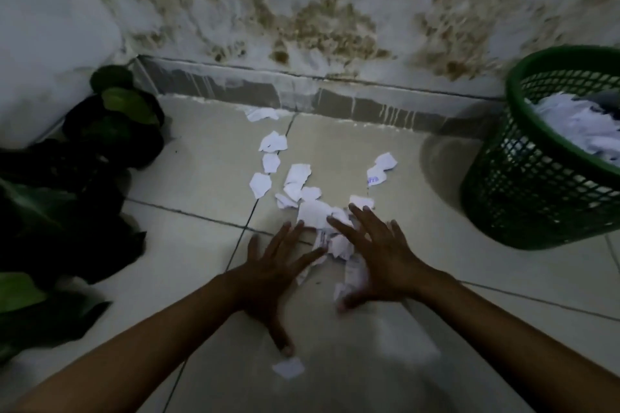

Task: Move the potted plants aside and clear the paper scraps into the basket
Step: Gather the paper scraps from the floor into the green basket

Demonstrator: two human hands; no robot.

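The left hand (268, 273) is laid flat, fingers spread, on the floor (201, 178) at lower centre; the right hand (379, 255) is spread over the paper scraps (313, 211). The green basket (523, 178) is seen at right, the potted plants (110, 124) at left.

Two hands (278, 273) — one basket (523, 191), over a dozen paper scraps (313, 213).

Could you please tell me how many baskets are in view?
1: the green basket stands at the right by the wall, on the floor, with paper already inside. None seems hidden.
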